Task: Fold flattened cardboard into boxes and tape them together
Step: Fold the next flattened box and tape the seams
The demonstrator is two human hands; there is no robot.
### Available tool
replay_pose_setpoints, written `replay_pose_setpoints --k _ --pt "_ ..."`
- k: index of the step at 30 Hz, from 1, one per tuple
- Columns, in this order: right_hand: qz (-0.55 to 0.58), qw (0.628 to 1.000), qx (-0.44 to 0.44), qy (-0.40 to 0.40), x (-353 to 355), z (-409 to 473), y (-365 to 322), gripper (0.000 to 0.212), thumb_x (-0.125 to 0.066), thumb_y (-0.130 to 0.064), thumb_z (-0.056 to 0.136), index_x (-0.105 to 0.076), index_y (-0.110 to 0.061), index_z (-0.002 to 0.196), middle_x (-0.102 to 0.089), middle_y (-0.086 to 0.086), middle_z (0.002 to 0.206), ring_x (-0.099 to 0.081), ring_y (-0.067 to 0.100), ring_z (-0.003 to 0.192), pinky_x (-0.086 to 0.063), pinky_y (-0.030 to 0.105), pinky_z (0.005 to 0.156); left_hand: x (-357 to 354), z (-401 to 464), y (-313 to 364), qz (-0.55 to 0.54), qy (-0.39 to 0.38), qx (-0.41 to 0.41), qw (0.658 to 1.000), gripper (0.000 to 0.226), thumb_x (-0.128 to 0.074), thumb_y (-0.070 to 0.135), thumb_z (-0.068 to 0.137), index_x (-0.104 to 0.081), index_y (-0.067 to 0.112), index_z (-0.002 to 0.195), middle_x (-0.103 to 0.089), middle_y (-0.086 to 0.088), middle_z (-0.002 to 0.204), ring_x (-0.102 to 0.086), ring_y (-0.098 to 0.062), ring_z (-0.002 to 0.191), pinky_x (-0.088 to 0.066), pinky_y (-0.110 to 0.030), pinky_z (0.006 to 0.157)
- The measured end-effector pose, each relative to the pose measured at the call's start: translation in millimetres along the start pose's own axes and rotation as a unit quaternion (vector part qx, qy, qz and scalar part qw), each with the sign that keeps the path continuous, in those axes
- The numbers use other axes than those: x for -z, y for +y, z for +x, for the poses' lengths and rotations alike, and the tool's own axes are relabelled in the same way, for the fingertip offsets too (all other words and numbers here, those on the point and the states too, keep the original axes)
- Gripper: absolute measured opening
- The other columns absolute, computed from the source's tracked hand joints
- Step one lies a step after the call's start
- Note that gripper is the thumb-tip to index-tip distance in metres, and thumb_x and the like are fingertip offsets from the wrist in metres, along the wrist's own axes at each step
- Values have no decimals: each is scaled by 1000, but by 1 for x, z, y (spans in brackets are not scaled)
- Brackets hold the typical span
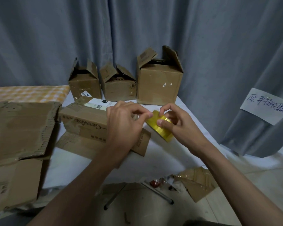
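My right hand (176, 126) grips a yellow roll of tape (160, 128) above the white table (162, 159). My left hand (126, 123) pinches the roll's loose end at its upper left edge. Beneath my left hand lies a long cardboard box (85, 123) on its side, printed with lettering and with one flap flat on the table. Three folded boxes stand at the back with open top flaps: a small one (84, 82), a middle one (119, 85) and a taller one (158, 82).
A stack of flattened cardboard (18, 141) fills the left side. Grey curtains (153, 30) hang behind, one bearing a handwritten paper note (266, 106). Cardboard scraps (198, 181) and a metal rod (157, 191) lie on the floor below the table edge. An orange checked cloth (28, 93) lies back left.
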State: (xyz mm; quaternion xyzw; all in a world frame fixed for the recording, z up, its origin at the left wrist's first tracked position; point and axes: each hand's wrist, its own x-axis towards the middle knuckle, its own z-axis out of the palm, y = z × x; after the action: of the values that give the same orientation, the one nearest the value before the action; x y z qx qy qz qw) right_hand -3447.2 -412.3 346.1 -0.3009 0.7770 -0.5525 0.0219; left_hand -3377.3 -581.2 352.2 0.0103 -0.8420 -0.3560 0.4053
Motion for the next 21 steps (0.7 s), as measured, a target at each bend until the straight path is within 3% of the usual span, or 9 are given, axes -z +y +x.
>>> replay_pose_setpoints --k 3,6,9,12,15,17,21 --pt "-5 999 26 -31 2 -2 -1 16 -68 -11 92 -59 -24 95 -56 1 75 -50 16 71 -42 29 66 3 7 -8 -23 -16 71 997 6 -76 33 81 -76 34 76 -72 18 81 -63 -14 95 -44 -48 95" --pt "-26 996 63 -52 1 -5 -3 16 -68 -15 94 -57 -27 97 -57 -1 74 -49 12 68 -42 27 63 -2 6 -11 79 -23 53 995 10 -72 42 83 -78 34 82 -74 14 88 -57 -15 101 -35 -39 96" --pt "-88 991 89 -41 0 -7 2 20 -68 -18 93 -55 -32 98 -57 -5 74 -50 10 66 -41 20 59 -5 4 -15 214 -40 0 976 28 -69 52 83 -77 33 101 -71 12 106 -39 -15 106 -17 -29 80" --pt "-198 974 109 -26 1 -7 12 30 -68 -16 91 -48 -35 103 -55 -12 76 -53 11 73 -37 14 58 1 6 -26 242 -111 -26 964 60 -69 55 81 -60 27 134 -62 4 123 -41 -20 113 -26 -31 87" --pt "-259 961 77 -52 -4 -6 25 48 -67 -10 89 -36 -36 116 -58 -3 82 -53 17 76 -43 26 64 22 18 -39 129 -201 -4 971 75 -65 58 83 -42 30 148 -49 6 140 -43 -14 126 -38 -38 105" --pt "-295 951 65 -58 -9 -4 34 51 -65 -6 87 -34 -32 119 -58 4 84 -51 23 78 -44 36 66 44 28 -51 127 -284 5 950 83 -58 73 73 -42 37 147 -41 14 149 -38 -9 133 -36 -43 112" --pt "-337 939 60 -46 -15 -1 45 41 -61 -6 87 -37 -26 113 -47 -8 81 -46 16 75 -38 36 63 79 33 -82 170 -391 43 904 100 -65 77 60 -29 49 149 -18 25 158 -18 -3 145 -18 -37 120"
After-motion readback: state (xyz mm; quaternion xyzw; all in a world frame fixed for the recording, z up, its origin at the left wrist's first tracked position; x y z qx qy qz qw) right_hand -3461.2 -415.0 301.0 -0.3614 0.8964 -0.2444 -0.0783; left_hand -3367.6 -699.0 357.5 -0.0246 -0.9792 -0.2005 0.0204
